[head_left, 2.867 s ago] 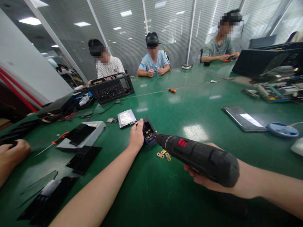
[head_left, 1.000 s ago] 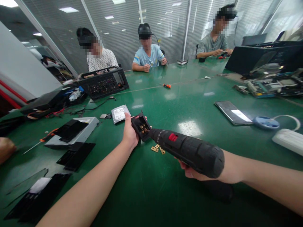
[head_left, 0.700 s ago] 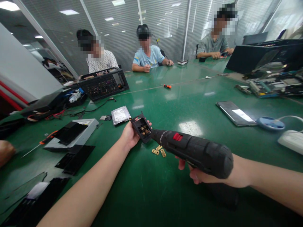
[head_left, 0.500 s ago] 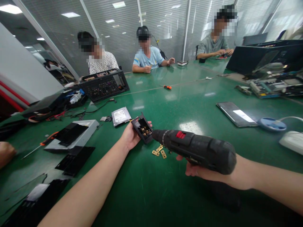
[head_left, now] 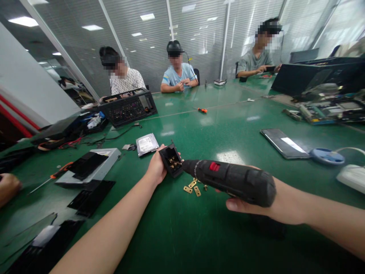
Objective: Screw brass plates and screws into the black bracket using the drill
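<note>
My left hand (head_left: 156, 166) is closed around a small black open box (head_left: 174, 172), tilted so its inside faces me. Several brass-coloured fittings (head_left: 172, 161) show within it. My right hand (head_left: 251, 208) grips a black cordless drill (head_left: 232, 179) with a red switch on top. The drill's nose points left into the box, its thin bit reaching the brass fittings; whether the tip sits in a screw is too small to tell. Below the nose, several flat brass plates (head_left: 197, 191) with holes lie on the green table (head_left: 168, 232), near a small brass screw (head_left: 205, 187).
A hard drive (head_left: 146, 144) lies beyond my left hand. Leftward are a silver-grey drive case (head_left: 110, 161), black panels and an orange screwdriver (head_left: 61, 170). A phone (head_left: 283, 144) and a blue disc (head_left: 326, 156) lie right. Several people sit across the table; another person's hand (head_left: 9, 189) shows far left.
The drill has shifted slightly left, its bit now visible inside the box. The box has turned a little more upright. Across the table, the person in light blue has brought both hands together.
</note>
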The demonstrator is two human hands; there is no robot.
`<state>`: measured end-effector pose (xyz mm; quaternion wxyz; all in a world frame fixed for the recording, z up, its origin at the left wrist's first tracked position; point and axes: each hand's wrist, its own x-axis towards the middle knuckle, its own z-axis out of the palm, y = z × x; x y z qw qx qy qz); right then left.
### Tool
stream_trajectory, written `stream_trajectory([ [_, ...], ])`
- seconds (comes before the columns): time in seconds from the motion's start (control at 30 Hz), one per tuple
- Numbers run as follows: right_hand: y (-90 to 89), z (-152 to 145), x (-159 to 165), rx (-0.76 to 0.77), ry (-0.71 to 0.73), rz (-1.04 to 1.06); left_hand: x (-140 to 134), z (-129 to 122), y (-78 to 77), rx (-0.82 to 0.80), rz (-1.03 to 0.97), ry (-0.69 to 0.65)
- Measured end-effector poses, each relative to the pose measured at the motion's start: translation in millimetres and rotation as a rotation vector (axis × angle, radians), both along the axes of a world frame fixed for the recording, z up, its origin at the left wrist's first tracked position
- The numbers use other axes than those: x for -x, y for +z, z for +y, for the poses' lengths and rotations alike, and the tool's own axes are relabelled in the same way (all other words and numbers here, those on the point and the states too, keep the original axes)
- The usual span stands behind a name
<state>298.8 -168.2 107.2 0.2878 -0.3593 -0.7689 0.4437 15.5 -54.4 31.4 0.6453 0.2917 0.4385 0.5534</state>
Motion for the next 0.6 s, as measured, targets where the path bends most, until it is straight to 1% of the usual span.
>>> stream_trajectory([
  [0.17, -13.0, 7.7, -1.3, 0.061, 0.017, 0.104, -5.8, 0.0, -5.0, 0.004, -0.026, 0.144],
  [0.27, -20.2, 9.7, -2.6, 0.167, 0.099, 0.124, -7.6, 0.4, -7.2, 0.023, -0.05, 0.187],
  [0.33, -25.1, 9.7, -2.5, 0.198, 0.186, 0.151, -8.3, 0.6, -7.4, 0.027, -0.059, 0.205],
  [0.43, -32.4, 8.9, -1.4, 0.142, 0.266, 0.195, -8.7, 0.7, -6.8, 0.037, -0.062, 0.213],
  [0.6, -35.6, 8.8, -3.1, 0.027, 0.258, 0.195, -7.1, 1.6, -6.7, 0.045, -0.055, 0.197],
])
